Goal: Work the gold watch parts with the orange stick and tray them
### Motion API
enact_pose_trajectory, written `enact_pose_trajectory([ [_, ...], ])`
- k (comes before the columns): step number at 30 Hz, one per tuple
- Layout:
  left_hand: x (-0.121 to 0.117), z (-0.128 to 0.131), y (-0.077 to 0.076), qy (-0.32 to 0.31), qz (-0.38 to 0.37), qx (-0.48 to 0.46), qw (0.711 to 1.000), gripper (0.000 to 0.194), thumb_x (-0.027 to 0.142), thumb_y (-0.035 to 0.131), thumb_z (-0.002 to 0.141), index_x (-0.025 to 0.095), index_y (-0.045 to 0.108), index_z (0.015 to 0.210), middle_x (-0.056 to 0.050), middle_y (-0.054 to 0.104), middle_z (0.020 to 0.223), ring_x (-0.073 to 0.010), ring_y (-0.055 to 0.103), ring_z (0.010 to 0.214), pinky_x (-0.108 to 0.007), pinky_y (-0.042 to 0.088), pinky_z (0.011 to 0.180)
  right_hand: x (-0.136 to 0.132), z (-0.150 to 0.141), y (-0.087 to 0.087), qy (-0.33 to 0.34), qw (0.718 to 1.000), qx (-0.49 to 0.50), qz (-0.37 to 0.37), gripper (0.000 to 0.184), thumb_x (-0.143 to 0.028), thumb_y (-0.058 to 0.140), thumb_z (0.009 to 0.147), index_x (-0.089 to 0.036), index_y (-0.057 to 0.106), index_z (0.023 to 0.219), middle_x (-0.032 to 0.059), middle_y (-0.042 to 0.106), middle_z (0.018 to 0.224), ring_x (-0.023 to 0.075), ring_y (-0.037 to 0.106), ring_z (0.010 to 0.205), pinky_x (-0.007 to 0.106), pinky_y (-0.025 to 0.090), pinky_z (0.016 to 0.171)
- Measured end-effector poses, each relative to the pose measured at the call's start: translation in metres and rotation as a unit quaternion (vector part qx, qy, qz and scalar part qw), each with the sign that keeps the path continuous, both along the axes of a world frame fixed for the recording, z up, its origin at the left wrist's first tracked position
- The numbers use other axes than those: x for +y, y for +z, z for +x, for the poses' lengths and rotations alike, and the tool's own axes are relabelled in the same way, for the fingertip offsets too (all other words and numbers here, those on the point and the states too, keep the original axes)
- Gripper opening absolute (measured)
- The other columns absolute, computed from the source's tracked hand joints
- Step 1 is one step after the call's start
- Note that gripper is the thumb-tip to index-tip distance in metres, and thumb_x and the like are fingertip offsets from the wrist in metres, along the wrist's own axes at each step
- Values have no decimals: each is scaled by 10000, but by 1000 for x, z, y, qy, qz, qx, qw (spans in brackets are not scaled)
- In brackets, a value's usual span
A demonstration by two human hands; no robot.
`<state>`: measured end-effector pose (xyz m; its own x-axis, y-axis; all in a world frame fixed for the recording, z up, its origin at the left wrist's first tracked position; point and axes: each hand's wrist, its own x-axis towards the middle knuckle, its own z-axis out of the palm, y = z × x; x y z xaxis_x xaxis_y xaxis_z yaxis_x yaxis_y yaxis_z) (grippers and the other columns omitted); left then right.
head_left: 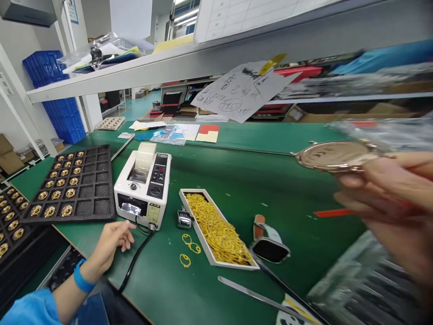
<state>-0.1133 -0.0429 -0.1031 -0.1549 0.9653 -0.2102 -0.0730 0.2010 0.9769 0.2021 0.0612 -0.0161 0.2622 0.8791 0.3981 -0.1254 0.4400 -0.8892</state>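
My right hand [395,194] is raised at the right side, blurred. Its thumb and fingers pinch a round, rose-gold watch case [338,155] by the edge, with a flat face turned up and lugs at both ends. My left hand [113,243] wears a blue wristband [82,276] and hovers by the front of a white tape dispenser [144,185]. Its fingers are loosely bent and slightly apart, with nothing visible in them. A strip of clear tape [131,208] shows at the dispenser's front opening.
A white tray [211,259] of yellow rings stands mid-bench, with a few loose yellow rings [185,260] beside it. A smartwatch [270,248], metal tweezers [250,295] and a small silver device [184,218] lie nearby. Black foam trays [89,207] hold gold watch parts. Bagged items [368,284] lie lower right.
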Motion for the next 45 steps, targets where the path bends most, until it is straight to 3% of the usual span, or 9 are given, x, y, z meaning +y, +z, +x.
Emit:
enact_pose_trajectory([
  [4,15,3,-7,44,9,-85,995,510,544,687,686,73,653,879,19,507,535,-56,390,412,-186,221,409,-1,-4,2,20,1000,-8,10,345,-451,842,601,-170,643,618,1,492,513,36,317,416,336,99,475],
  [7,25,14,11,63,73,-68,993,343,446,696,709,112,625,744,67,402,465,-44,326,422,-181,214,430,-5,-5,7,32,999,-26,30,356,-465,838,597,-168,645,635,-2,505,511,20,310,399,324,98,461],
  [9,28,20,29,62,123,-53,989,262,370,708,705,129,607,681,58,428,500,-47,351,465,-174,256,459,-7,-5,11,55,997,-38,35,359,-472,831,605,-172,635,627,-12,486,488,25,324,387,304,112,439],
  [12,35,24,57,-31,190,37,981,211,308,681,720,132,593,642,-29,616,809,-54,440,532,-190,365,519,-10,-8,16,89,994,-59,22,396,-522,819,595,-187,609,594,-36,409,450,46,332,384,270,147,402],
  [14,43,24,70,-113,195,134,965,196,300,619,761,136,580,661,-66,627,994,-55,459,518,-211,399,517,-13,-11,19,96,993,-71,9,426,-562,810,582,-194,594,587,-40,390,458,58,326,395,259,168,391],
  [19,59,30,98,-182,173,267,930,154,290,538,811,157,561,737,-20,592,787,-77,422,487,-212,319,460,-24,-20,26,122,988,-93,-25,447,-601,746,649,-204,543,618,-55,339,495,81,299,454,250,216,429],
  [25,52,60,135,-280,299,160,898,224,307,528,854,163,512,683,8,442,702,-115,383,636,-244,312,578,-33,-28,29,251,958,-133,-26,404,-571,648,773,-195,522,696,-33,408,654,105,334,577,241,272,528],
  [32,58,76,128,-312,313,147,885,236,313,573,857,165,546,675,21,400,712,-117,362,652,-265,282,593,-40,-36,26,404,906,-119,-53,363,-509,649,808,-188,516,704,-39,398,675,103,336,609,237,286,587],
  [45,61,74,125,-340,303,200,867,238,302,563,859,176,557,657,27,389,691,-128,377,675,-268,295,604,-43,-38,28,407,898,-145,-77,401,-538,631,811,-179,502,686,-53,393,618,93,302,555,241,237,534],
])
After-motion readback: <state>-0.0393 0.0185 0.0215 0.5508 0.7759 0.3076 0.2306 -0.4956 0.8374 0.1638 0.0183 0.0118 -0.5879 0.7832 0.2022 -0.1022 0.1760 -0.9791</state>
